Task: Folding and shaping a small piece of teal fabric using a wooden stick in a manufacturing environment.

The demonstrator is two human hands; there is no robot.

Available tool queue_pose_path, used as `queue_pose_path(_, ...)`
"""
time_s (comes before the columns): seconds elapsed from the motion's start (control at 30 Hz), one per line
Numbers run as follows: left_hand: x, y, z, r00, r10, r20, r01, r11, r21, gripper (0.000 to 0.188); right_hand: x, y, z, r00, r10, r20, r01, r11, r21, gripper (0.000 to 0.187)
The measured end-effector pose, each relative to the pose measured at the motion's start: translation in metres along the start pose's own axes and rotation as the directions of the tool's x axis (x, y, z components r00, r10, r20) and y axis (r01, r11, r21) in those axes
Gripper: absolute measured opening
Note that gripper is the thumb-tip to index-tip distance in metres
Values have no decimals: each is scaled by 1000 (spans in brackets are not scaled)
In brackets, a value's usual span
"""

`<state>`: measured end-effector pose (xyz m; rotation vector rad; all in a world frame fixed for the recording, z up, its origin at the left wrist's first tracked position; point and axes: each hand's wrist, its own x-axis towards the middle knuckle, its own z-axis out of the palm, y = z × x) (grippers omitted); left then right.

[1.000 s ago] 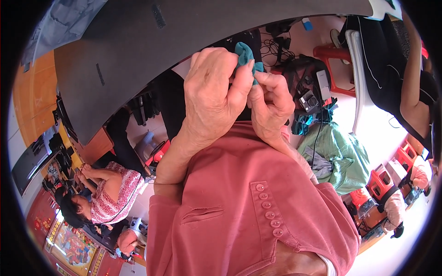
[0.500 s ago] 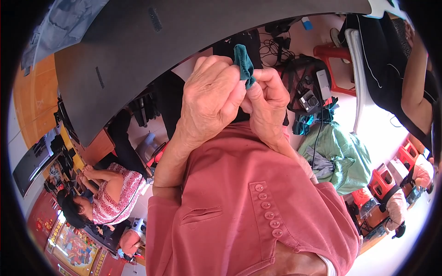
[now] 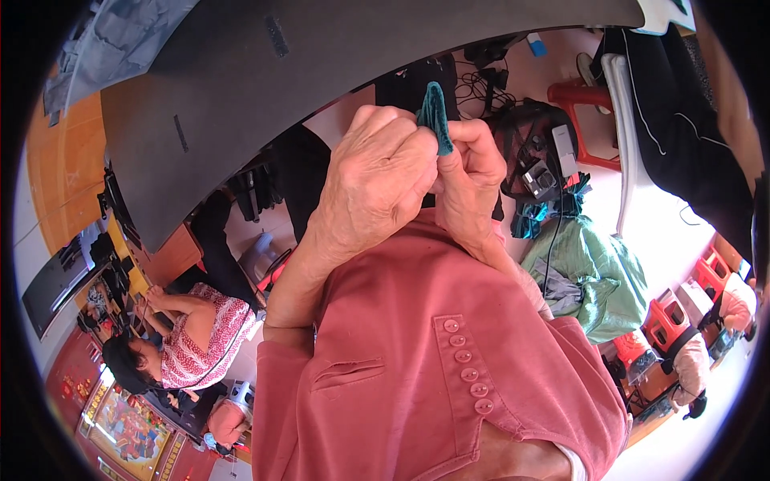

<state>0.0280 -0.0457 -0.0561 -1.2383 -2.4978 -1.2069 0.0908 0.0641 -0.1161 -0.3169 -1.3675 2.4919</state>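
A small piece of teal velvety fabric is pinched between my two hands, in front of my chest. My left hand is closed on its left side, with the knuckles turned up and the fingertips hidden. On the other side my right hand pinches the fabric's lower end between thumb and forefinger. The cloth sticks up above the fingers as a narrow folded strip. How much of it lies inside the left hand cannot be seen.
Beyond my hands stretches a dark table. To the right are a black bag with devices on it, a red stool, and a green sack beside teal fabric pieces. A seated person works at the left.
The teal fabric has turned and now stands narrower and more upright. My left hand has shifted slightly to the right, closer to the right hand. Both hands keep their hold.
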Motion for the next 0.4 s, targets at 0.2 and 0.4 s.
queue_pose_path(0.2,0,-3,0,998,-12,-59,11,1000,-18,11,4,-4,-6,969,187,161,-231,919,320,15)
queue_pose_path(0.4,-1,-5,-15,994,-113,10,113,978,-177,16,8,4,-15,975,75,210,-109,982,153,23)
